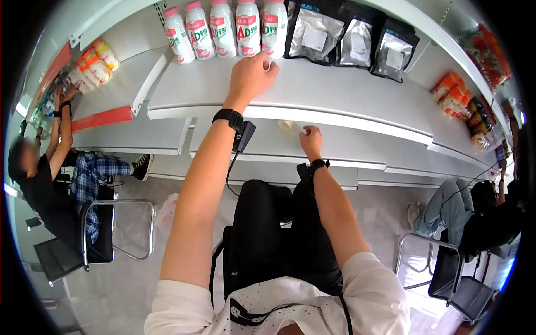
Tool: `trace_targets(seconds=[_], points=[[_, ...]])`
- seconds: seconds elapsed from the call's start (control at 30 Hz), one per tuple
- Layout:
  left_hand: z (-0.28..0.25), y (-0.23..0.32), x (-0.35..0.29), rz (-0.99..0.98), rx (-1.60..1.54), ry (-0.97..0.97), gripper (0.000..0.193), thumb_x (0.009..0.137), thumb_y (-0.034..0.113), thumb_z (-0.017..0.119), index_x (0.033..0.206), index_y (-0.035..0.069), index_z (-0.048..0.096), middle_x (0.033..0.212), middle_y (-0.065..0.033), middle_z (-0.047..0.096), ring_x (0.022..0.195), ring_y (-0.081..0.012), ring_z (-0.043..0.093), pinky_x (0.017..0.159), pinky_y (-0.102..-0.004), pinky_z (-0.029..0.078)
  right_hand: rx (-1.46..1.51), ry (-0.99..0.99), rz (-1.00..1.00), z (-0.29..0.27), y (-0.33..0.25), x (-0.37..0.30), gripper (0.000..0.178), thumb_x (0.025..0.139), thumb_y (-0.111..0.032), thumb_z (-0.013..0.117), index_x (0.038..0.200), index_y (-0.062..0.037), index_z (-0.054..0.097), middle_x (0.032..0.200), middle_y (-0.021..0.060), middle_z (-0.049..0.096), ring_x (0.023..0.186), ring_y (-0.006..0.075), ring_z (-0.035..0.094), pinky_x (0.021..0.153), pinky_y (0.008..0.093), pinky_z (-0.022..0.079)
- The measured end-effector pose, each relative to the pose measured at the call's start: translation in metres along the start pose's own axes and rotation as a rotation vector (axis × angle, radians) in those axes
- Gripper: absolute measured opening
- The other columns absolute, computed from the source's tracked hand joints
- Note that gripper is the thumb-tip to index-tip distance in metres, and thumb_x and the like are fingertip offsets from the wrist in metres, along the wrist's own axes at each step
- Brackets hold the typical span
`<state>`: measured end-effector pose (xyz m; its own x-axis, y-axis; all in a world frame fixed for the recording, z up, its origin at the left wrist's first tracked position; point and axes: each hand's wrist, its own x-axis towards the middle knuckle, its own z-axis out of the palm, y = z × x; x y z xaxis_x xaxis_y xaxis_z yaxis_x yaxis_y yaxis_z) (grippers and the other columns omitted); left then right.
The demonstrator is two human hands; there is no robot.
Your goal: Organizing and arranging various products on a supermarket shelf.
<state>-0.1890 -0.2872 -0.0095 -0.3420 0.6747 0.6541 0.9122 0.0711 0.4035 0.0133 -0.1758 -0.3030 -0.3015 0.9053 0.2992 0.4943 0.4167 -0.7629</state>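
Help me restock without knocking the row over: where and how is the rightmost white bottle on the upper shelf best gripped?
Grip the rightmost white bottle around its body, probably coming from the front, where the left hand already is. It stands upright with another bottle close on its left and a dark pouch on its right, so side access looks tight; fingers should wrap front to back.
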Motion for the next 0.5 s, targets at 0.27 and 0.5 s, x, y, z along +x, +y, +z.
trace_targets(seconds=[0.27, 0.5], points=[[-0.012, -0.012, 0.0, 0.006, 0.049, -0.023, 0.031, 0.084, 0.03, 0.069, 0.071, 0.005, 0.056, 0.065, -0.0108, 0.063, 0.062, -0.0325, 0.063, 0.058, -0.0417, 0.049, -0.125, -0.221, 0.003, 0.048, -0.102, 0.031, 0.05, 0.09, -0.037, 0.066, 0.132, -0.009, 0.059, 0.135, 0.0169, 0.059, 0.123, 0.0387, 0.054, 0.101, 0.0448, 0.045], [0.003, -0.001, 0.001, 0.009, -0.007, -0.009, 0.03, 0.083, 0.029, 0.07, 0.072, 0.005, 0.056, 0.064, -0.0088, 0.063, 0.061, -0.0315, 0.063, 0.059, -0.0411, 0.049, -0.311, -0.313, -0.319, 0.153, -0.097, 0.04, 0.045, 0.095, -0.038, 0.056, 0.132, -0.0131, 0.06, 0.137, 0.0127, 0.059, 0.127, 0.0353, 0.053, 0.106, 0.0464, 0.041]])
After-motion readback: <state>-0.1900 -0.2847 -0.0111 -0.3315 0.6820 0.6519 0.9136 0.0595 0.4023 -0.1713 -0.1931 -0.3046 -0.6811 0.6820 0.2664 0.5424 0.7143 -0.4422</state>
